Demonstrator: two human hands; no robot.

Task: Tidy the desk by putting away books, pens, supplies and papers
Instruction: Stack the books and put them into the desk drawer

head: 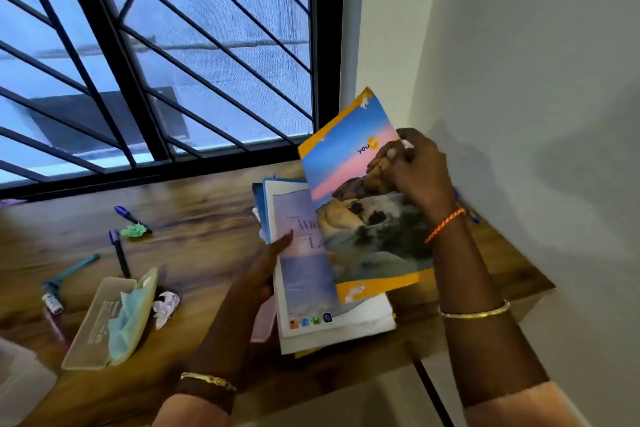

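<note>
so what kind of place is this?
Probably a home study corner: a wooden desk set against a barred window, with a stack of notebooks, loose pens and an open pencil case on it.

Seascape notebook [360, 211] — tilted, raised over the book stack [318, 291] at the desk's [207, 218] right edge; pens [119, 253] and an open case [110, 319] lie left.
</note>
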